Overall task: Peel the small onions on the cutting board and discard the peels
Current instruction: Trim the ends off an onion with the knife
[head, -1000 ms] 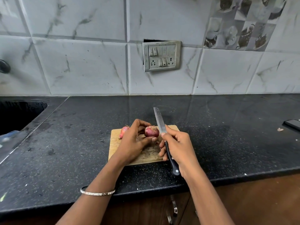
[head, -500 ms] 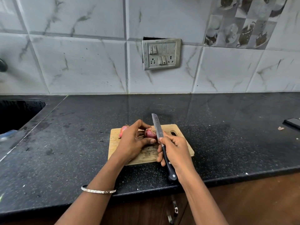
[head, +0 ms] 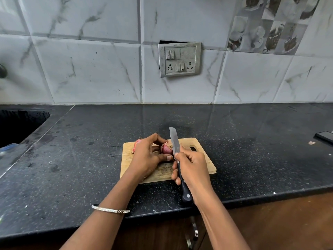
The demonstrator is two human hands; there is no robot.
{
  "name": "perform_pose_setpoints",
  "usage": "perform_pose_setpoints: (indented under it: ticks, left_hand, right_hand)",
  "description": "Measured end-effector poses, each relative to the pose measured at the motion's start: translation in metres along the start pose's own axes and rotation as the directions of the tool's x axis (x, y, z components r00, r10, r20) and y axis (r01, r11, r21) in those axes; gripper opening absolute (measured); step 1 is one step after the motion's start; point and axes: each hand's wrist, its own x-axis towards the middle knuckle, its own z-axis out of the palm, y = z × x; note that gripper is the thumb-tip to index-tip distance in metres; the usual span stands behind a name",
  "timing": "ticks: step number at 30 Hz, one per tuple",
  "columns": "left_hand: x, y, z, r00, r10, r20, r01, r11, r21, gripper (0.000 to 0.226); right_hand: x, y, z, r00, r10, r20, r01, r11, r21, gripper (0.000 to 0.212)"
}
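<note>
Black speckled stone forms the counter [head: 90, 168] in front of you, backed by pale marbled tiles [head: 90, 69] with a grey switch plate [head: 180, 59] on the wall. Near the counter's front edge lies the wooden cutting board [head: 203, 159]. Your left hand [head: 146, 157] sits over the board's left half, thumb and fingers curled round a small red onion [head: 166, 149]. It holds the onion over the middle of the board, rooty end turned toward the blade. Your right hand [head: 193, 168] is wrapped round the black handle of the knife [head: 174, 139], gripping high, close to the base of the blade. The blade points away from you and lies against the onion's right side. A second small onion [head: 136, 144] rests at the board's far left corner, partly hidden behind your left hand. A thin bangle [head: 110, 210] circles your left wrist. The sink [head: 16, 127] opens at the counter's left edge. A dark flat object [head: 325, 137] lies at the right edge with a small scrap [head: 311, 142] just beside it.
</note>
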Motion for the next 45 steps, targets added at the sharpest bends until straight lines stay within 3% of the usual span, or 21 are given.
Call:
perform_pose_setpoints:
  ticks: [45]
  left_hand:
    - [0.002,0.001,0.000,0.997,0.074,-0.017,-0.071,0.991,0.114,0.031]
  right_hand:
    - [0.005,-0.001,0.019,0.996,0.034,-0.080,-0.026,0.995,0.096,0.019]
